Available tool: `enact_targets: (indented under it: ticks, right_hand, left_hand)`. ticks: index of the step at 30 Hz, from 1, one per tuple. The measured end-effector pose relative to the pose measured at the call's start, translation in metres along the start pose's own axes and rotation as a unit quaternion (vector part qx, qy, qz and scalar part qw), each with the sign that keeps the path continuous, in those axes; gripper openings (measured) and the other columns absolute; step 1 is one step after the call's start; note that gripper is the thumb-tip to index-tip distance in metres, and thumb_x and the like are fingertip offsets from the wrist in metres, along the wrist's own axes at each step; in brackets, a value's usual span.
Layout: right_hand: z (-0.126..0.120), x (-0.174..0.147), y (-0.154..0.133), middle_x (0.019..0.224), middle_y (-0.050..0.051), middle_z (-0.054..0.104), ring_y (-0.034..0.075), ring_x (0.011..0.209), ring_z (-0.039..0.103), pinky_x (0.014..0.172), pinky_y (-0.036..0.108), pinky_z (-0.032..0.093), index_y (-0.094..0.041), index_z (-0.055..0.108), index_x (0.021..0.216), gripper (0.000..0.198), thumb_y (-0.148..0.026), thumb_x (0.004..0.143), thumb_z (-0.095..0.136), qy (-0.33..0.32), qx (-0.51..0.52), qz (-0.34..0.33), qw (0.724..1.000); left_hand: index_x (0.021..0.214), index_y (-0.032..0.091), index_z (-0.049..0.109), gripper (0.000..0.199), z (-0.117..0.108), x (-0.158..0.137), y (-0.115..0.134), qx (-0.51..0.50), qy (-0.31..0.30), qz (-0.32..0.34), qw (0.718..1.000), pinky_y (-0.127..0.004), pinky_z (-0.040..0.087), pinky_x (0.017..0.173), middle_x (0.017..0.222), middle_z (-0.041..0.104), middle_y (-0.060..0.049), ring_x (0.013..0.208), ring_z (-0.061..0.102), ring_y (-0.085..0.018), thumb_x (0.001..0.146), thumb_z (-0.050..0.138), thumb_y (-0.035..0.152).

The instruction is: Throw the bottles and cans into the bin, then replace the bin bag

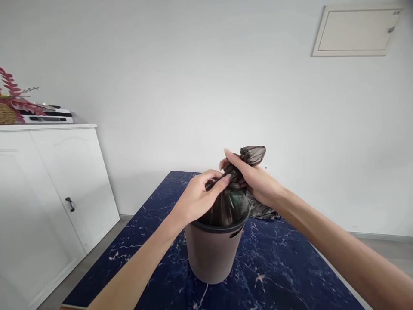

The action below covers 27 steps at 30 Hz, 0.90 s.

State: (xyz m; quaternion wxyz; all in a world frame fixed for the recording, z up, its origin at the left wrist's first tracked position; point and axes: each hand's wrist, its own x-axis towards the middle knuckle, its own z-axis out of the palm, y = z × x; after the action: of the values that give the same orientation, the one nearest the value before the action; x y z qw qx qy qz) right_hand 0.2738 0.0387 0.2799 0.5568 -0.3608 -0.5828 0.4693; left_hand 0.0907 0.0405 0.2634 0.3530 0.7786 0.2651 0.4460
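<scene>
A black see-through garbage bag [227, 209] bulges above the dark rim of a grey-brown trash can [213, 254]. Its gathered neck is twisted and leans to the right. My left hand [201, 193] is closed around the lower neck, thumb pressed on the front. Higher up, my right hand [250, 174] grips the twisted neck, and the loose bag end sticks out above it. The bag's lower part is hidden inside the can, which stands upright on the table.
A blue marble-patterned table [274, 258] carries the can. Behind it to the right lies another crumpled black bag [261, 210]. A white cabinet [64, 189] stands left, with a plant [16, 94] and a white device [48, 116] on top. A panel [356, 31] is on the wall.
</scene>
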Motion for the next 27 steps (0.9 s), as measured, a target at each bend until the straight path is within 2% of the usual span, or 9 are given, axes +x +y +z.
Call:
enact_targets:
  ticks: [3, 5, 10, 12, 15, 17, 19, 23, 27]
  right_hand:
    - [-0.010, 0.000, 0.000, 0.073, -0.005, 0.040, 0.011, 0.062, 0.032, 0.051, 0.023, 0.030, -0.020, 0.069, 0.089, 0.046, -0.064, 0.086, 0.085, -0.043, 0.068, 0.010, 0.997]
    - [-0.018, 0.000, 0.002, 0.075, -0.006, 0.032, 0.010, 0.063, 0.027, 0.051, 0.022, 0.031, -0.018, 0.072, 0.097, 0.042, -0.055, 0.086, 0.089, -0.062, 0.123, 0.010, 0.990]
    - [-0.035, 0.002, 0.017, 0.078, -0.005, 0.032, 0.010, 0.065, 0.031, 0.058, 0.020, 0.045, -0.015, 0.076, 0.097, 0.029, -0.036, 0.087, 0.092, -0.001, 0.215, -0.006, 0.977]
    - [-0.040, 0.003, 0.024, 0.078, -0.005, 0.036, 0.009, 0.065, 0.034, 0.067, 0.021, 0.052, -0.017, 0.074, 0.091, 0.024, -0.036, 0.089, 0.090, 0.011, 0.241, -0.017, 0.970]
    - [-0.050, 0.002, 0.032, 0.080, -0.003, 0.050, 0.011, 0.075, 0.053, 0.082, 0.024, 0.057, -0.021, 0.073, 0.087, 0.024, -0.039, 0.091, 0.088, 0.018, 0.258, -0.038, 0.965]
    - [-0.060, 0.001, 0.041, 0.093, 0.001, 0.065, 0.016, 0.096, 0.066, 0.091, 0.027, 0.058, -0.024, 0.076, 0.097, 0.028, -0.051, 0.094, 0.082, 0.021, 0.231, -0.045, 0.972]
    - [-0.073, -0.003, 0.053, 0.120, 0.005, 0.073, 0.024, 0.121, 0.067, 0.104, 0.036, 0.056, -0.029, 0.077, 0.119, 0.045, -0.066, 0.096, 0.073, -0.010, 0.169, -0.046, 0.985]
    - [-0.101, -0.014, 0.083, 0.165, 0.008, 0.054, 0.036, 0.153, 0.047, 0.128, 0.056, 0.035, -0.033, 0.061, 0.152, 0.084, -0.082, 0.085, 0.072, -0.159, 0.007, -0.049, 0.986]
    - [-0.102, -0.021, 0.090, 0.169, 0.011, 0.050, 0.039, 0.158, 0.041, 0.133, 0.060, 0.026, -0.026, 0.059, 0.157, 0.083, -0.078, 0.093, 0.068, -0.190, -0.143, -0.011, 0.971]
  left_hand:
    - [0.105, 0.021, 0.078, 0.028, -0.004, 0.001, -0.010, -0.148, 0.034, -0.046, 0.987, -0.032, 0.056, 0.088, 0.107, 0.079, -0.008, 0.100, 0.073, -0.025, 0.102, 0.070, 0.048]
    - [0.110, 0.020, 0.078, 0.032, -0.007, 0.002, -0.017, -0.230, 0.081, -0.060, 0.968, -0.033, 0.057, 0.092, 0.115, 0.079, -0.009, 0.106, 0.073, -0.025, 0.099, 0.075, 0.050]
    - [0.119, 0.016, 0.082, 0.035, -0.011, 0.005, -0.029, -0.332, 0.139, -0.038, 0.932, -0.034, 0.055, 0.106, 0.133, 0.077, -0.013, 0.125, 0.069, -0.028, 0.101, 0.074, 0.045]
    - [0.113, 0.013, 0.083, 0.029, -0.012, 0.006, -0.031, -0.374, 0.167, -0.037, 0.912, -0.033, 0.055, 0.108, 0.128, 0.078, -0.014, 0.123, 0.070, -0.027, 0.104, 0.071, 0.039]
    - [0.094, 0.012, 0.080, 0.022, -0.015, 0.009, -0.032, -0.439, 0.207, -0.052, 0.873, -0.032, 0.058, 0.099, 0.104, 0.080, -0.011, 0.106, 0.075, -0.023, 0.104, 0.071, 0.030]
    - [0.089, 0.013, 0.075, 0.015, -0.016, 0.009, -0.031, -0.476, 0.218, -0.052, 0.851, -0.031, 0.059, 0.091, 0.083, 0.073, -0.004, 0.093, 0.075, -0.020, 0.099, 0.077, 0.024]
    - [0.089, 0.014, 0.072, 0.012, -0.017, 0.009, -0.030, -0.504, 0.219, -0.047, 0.834, -0.029, 0.058, 0.087, 0.071, 0.061, 0.003, 0.082, 0.072, -0.017, 0.096, 0.080, 0.019]
    - [0.090, 0.014, 0.069, 0.012, -0.017, 0.009, -0.029, -0.517, 0.217, -0.049, 0.826, -0.028, 0.057, 0.085, 0.068, 0.054, 0.005, 0.073, 0.066, -0.013, 0.099, 0.077, 0.016]
    - [0.091, 0.013, 0.070, 0.011, -0.017, 0.009, -0.030, -0.508, 0.203, -0.052, 0.836, -0.026, 0.056, 0.079, 0.071, 0.056, 0.004, 0.074, 0.065, -0.014, 0.099, 0.077, 0.018]
